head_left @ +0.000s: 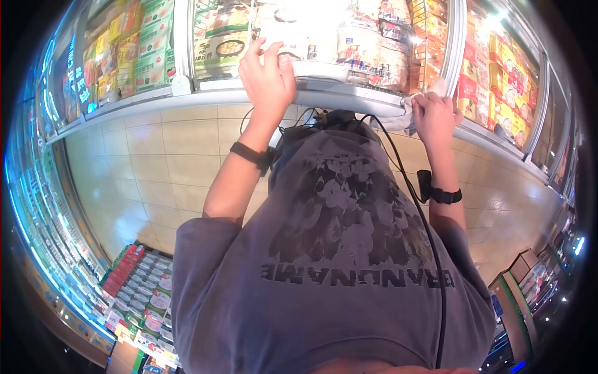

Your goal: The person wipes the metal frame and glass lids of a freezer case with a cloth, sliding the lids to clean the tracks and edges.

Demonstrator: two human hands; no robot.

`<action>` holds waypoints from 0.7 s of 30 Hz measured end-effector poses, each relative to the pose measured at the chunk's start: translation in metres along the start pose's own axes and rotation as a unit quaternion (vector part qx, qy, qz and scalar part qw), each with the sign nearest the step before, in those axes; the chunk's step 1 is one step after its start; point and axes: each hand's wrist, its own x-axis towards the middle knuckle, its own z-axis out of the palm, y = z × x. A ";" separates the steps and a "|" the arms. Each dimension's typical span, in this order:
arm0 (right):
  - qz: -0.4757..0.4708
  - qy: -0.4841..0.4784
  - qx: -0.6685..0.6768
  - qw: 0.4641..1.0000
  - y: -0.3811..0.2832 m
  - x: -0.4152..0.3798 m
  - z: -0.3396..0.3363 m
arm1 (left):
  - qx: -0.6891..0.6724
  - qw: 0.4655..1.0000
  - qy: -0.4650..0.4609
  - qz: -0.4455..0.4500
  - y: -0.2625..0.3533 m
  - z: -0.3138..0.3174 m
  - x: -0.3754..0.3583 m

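Observation:
My left hand [269, 78] is at the front edge of a glass-topped display freezer, its fingers apart and loosely bent, with nothing in them. Its fingertips overlap the glass over packaged food in this view. At the right, my right hand [435, 115] has its fingers closed on a pale crumpled cloth [410, 112], which lies against the freezer's metal rim [355, 100]. Under the glass lie printed food bags [358, 47] and a pack with a bowl picture [225, 50]. Strong glare hides part of the glass between the hands.
Green packs [156, 47] fill the freezer section to the left, and yellow and red packs [507, 81] the one to the right. Tiled floor [180, 143] shows below the rim. Stacked goods [140, 287] stand behind at the left. A black cable [430, 240] runs down my shirt.

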 end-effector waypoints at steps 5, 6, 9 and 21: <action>-0.110 0.007 0.024 0.994 -0.053 0.012 0.004 | 0.001 1.000 0.004 0.005 -0.001 0.002 0.000; -0.130 0.009 0.049 0.990 -0.061 0.014 0.004 | 0.000 1.000 0.005 0.007 -0.001 0.002 0.000; -0.106 -0.007 0.067 0.992 -0.055 0.012 -0.005 | 0.002 1.000 0.012 0.008 -0.004 0.001 0.000; -0.082 -0.009 0.046 0.996 -0.040 0.005 0.002 | 0.000 1.000 0.027 0.008 -0.004 0.004 -0.003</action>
